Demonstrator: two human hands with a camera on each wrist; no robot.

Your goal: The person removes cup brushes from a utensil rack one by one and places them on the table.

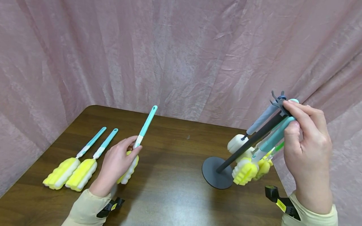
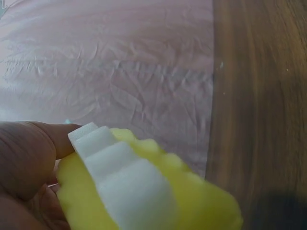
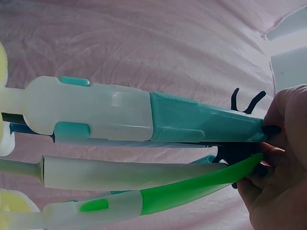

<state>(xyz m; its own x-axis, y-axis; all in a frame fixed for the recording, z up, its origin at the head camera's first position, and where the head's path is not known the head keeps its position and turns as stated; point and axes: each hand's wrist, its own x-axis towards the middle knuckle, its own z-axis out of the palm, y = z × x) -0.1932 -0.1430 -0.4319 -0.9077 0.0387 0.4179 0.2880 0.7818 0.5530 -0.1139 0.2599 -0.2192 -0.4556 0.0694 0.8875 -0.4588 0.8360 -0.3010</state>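
My left hand (image 1: 118, 158) grips a sponge bottle brush (image 1: 146, 125) at its neck, the teal handle pointing up and away. The brush's yellow-and-white sponge head (image 2: 134, 191) lies below the hand and fills the lower part of the left wrist view. At the right, my right hand (image 1: 309, 147) pinches the hooked top of a dark stand (image 1: 255, 138) between thumb and fingers. Several brushes hang from its hooks, among them a teal-and-white one (image 3: 177, 117), a green-handled one (image 3: 192, 189) and a blue-grey-handled one (image 1: 261, 119); their sponge heads dangle below.
Two more teal-handled sponge brushes (image 1: 63, 172) (image 1: 83, 174) lie side by side at the table's left. The stand's round base (image 1: 216, 180) is on the brown wooden table (image 1: 175, 175). A pink curtain (image 1: 181, 62) hangs behind the table.
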